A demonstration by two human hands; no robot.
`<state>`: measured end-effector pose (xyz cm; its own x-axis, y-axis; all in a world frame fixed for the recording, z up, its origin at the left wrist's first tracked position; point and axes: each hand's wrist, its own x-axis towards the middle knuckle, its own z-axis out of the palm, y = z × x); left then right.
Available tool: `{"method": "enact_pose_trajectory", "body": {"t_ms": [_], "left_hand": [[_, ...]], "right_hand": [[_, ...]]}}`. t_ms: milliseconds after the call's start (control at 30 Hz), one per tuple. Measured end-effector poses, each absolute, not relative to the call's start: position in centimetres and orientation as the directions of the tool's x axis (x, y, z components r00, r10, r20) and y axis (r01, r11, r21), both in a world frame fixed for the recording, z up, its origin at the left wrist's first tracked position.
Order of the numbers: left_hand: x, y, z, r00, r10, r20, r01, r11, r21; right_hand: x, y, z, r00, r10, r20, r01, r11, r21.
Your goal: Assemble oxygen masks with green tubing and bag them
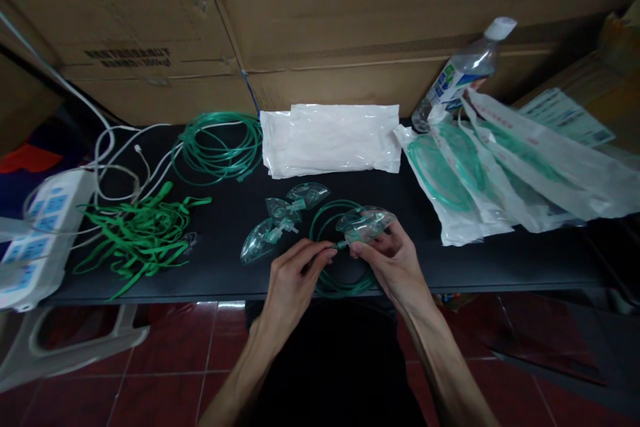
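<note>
In my right hand is a clear oxygen mask, gripped near its connector. My left hand pinches the end of a green oxygen tube right at that connector; whether the two are joined I cannot tell. The rest of the tube lies coiled on the black table under my hands. Just left of it sit several loose clear masks with pale green connectors.
Green elastic straps lie tangled at left beside a white power strip and white cables. Behind are a green tubing coil and white packets. Packaged masks and a leaning plastic bottle stand right; cardboard boxes wall the back.
</note>
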<state>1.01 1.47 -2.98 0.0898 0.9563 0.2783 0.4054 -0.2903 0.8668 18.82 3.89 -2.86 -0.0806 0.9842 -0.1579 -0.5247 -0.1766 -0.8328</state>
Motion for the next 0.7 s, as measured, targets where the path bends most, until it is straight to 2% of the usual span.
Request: {"method": "enact_pose_trajectory", "body": {"t_ms": [300,533,700], "left_hand": [[0.87,1.43,-2.89,0.203,0.905,0.374,0.538,-0.422,0.73],[1.49,1.22,-2.88,0.044,0.905,0.423,0.55,-0.376,0.746],[1.36,1.16,-3.13,0.099,0.86,0.501,0.538,-0.47,0.7]], "right_hand": [[19.04,3.82,-2.96,-0.108,0.982,-0.154,-0.47,-0.187,-0.863],[18.64,3.81,-2.72,-0.038,0.982,-0.185,-0.487,-0.18,-0.855],[18.94,3.52,-3.03,-0.071,0.986,-0.151,-0.453,-0.167,-0.876]]}}
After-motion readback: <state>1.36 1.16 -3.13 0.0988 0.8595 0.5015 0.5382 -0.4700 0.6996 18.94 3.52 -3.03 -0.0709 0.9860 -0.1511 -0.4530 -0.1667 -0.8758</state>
